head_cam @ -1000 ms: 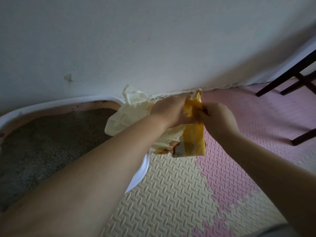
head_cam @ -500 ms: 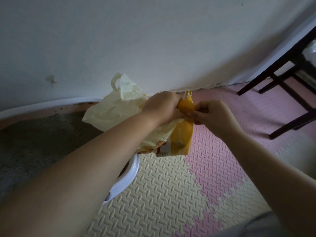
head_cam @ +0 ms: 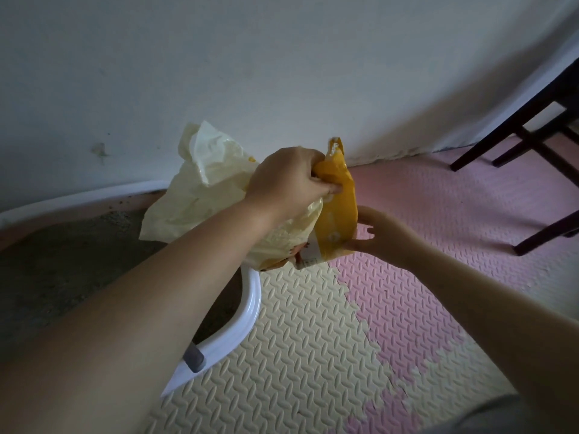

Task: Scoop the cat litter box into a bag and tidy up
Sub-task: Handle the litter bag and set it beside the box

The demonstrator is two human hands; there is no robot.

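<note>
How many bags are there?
2. A pale yellow bag is bunched over the litter box, gripped by the left hand. An orange bag hangs beside it, held by both hands, the right hand at its bottom. More may be hidden.

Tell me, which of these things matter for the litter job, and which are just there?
In use: bag, litter box, litter, left hand, right hand.
Just there: chair, floor mat, wall.
</note>
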